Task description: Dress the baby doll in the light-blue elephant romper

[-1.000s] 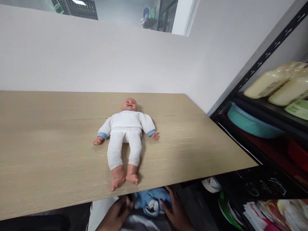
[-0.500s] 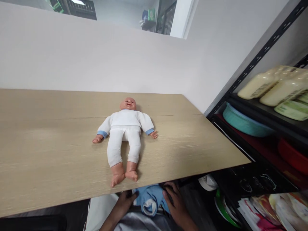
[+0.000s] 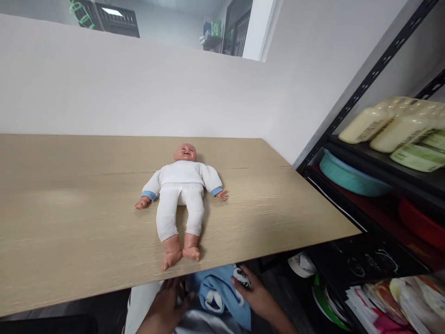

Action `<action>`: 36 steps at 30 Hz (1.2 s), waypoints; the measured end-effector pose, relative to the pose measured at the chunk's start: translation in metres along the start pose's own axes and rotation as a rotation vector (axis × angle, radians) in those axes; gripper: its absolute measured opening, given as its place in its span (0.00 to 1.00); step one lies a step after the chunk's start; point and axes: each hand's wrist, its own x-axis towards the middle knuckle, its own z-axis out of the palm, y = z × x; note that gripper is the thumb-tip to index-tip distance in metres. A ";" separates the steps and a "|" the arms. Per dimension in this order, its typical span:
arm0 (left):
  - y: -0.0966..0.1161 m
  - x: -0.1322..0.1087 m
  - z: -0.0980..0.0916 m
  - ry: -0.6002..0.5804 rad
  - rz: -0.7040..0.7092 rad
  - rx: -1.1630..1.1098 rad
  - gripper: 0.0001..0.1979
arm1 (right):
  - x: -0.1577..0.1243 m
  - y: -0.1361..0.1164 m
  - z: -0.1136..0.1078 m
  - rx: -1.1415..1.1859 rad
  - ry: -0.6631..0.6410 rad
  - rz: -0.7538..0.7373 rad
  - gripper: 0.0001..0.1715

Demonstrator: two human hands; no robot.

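Below the table's front edge, a bunched blue garment (image 3: 217, 290) with white trim and a black-and-white print lies at my lap. My right hand (image 3: 255, 290) grips its right side, thumb on top beside the print. At the cloth's left edge is my left hand (image 3: 167, 301), thumb and fingers apart; the table edge partly hides its fingertips. A baby doll (image 3: 182, 185) lies face up on the table, feet toward me, arms spread. It wears a white top and white trousers, and the cuffs are blue.
The wooden table (image 3: 86, 232) meets a white wall behind. To the right, a black shelf rack (image 3: 361, 157) holds cream bottles (image 3: 382, 120), a teal basin (image 3: 351, 176) and a red basin (image 3: 420, 222). Bagged items (image 3: 410, 301) lie lower down.
My left hand has shifted left and down, off the garment's edge. The blue garment spreads more toward the lower right, and its eye-like print now shows beside my right hand.
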 end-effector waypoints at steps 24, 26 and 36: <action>0.118 -0.034 -0.064 -0.039 0.740 -0.359 0.08 | -0.069 -0.244 -0.074 -0.518 -0.266 -0.652 0.23; 0.113 -0.035 -0.070 0.012 0.772 -0.377 0.08 | -0.062 -0.240 -0.073 -0.545 -0.267 -0.609 0.23; 0.114 -0.033 -0.112 0.066 0.695 0.102 0.16 | -0.062 -0.273 -0.069 -0.369 -0.288 -1.022 0.15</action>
